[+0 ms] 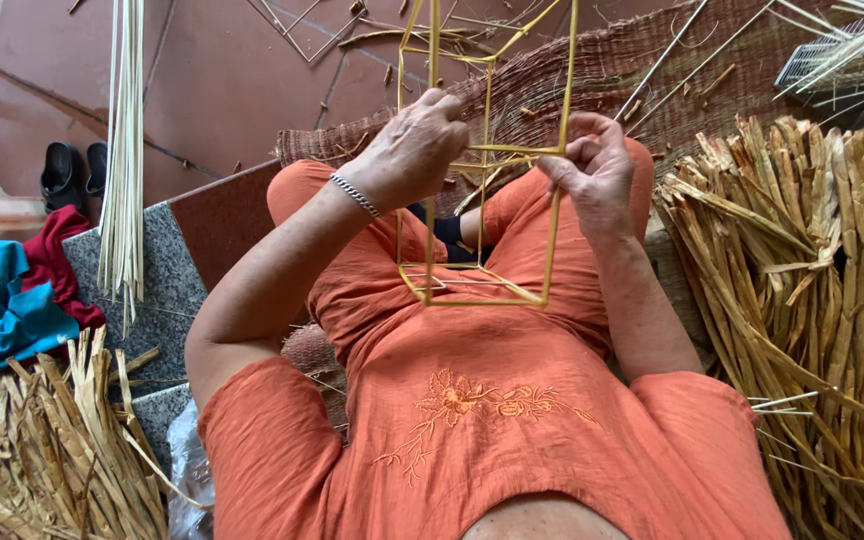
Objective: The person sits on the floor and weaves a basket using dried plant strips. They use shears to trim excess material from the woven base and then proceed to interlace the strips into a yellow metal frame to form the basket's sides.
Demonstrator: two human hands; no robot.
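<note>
Reddish tiled floor (232,90) with dried reed bundles (812,280)

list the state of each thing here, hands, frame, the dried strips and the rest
left hand: closed around the frame's bars
right hand: pinching a frame bar
yellow wire frame: bare, held upright over the lap
dried strips: loose, piled
pale reed bundle: hanging straight
black sandals: paired on the floor
red and blue cloths: crumpled
</note>
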